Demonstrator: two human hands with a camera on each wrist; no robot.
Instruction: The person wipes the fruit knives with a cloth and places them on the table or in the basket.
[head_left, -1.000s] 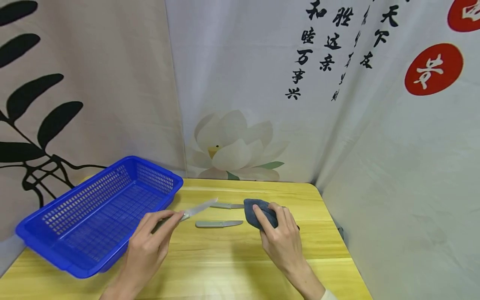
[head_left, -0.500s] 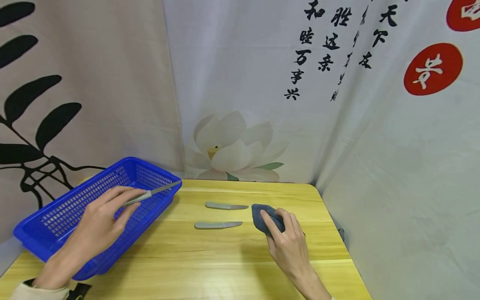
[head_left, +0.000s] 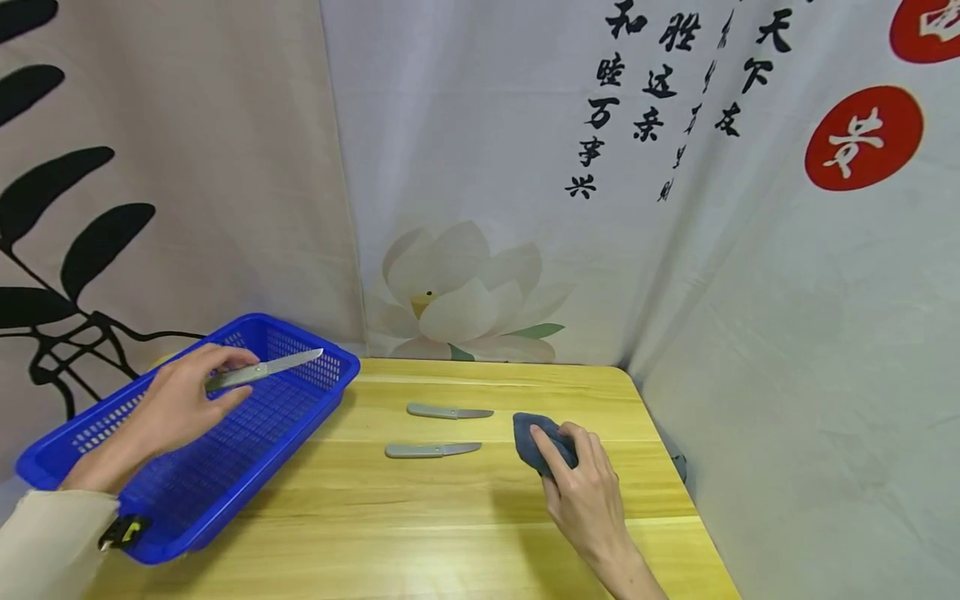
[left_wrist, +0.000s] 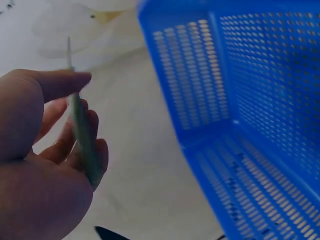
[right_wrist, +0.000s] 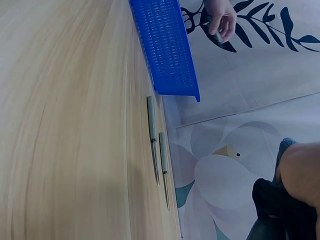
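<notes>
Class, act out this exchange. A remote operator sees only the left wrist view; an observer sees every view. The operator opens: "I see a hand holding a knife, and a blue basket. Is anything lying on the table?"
Observer: Yes, two more knives lie there, a nearer knife and a farther knife.
Operator: And the other hand, what does it have?
Observer: The right hand holds a grey-blue cloth.
Operator: Where is the basket, then?
Observer: In the head view, the blue basket is at the left end of the wooden table.
</notes>
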